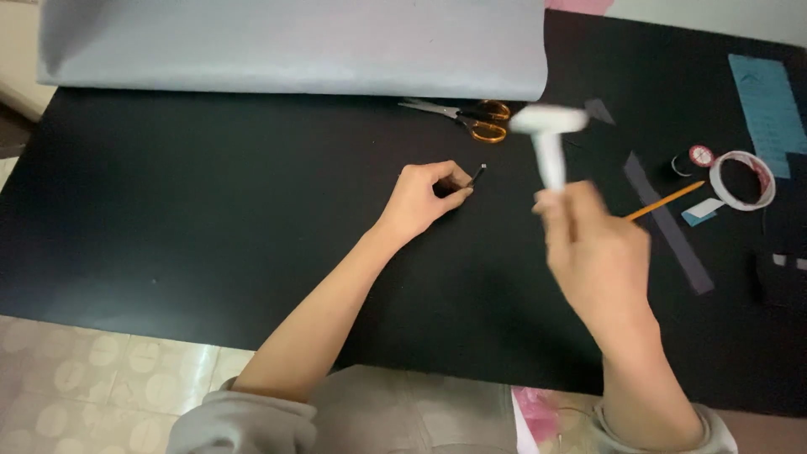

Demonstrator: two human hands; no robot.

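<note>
My left hand (424, 200) rests on the black sheet (210, 210), its fingers pinched on a small dark piece (477, 175) with a pale tip. My right hand (593, 252) is raised above the sheet and grips a white T-shaped tool (548, 139) by its stem, head pointing away from me. The tool and hand are blurred by motion. An orange pencil (668, 200) lies just right of the right hand.
Orange-handled scissors (471, 118) lie at the edge of a large grey paper sheet (294, 46). To the right are a grey strip (672, 227), a white tape ring (744, 181), a small red-and-white spool (700, 155) and a blue paper (769, 109).
</note>
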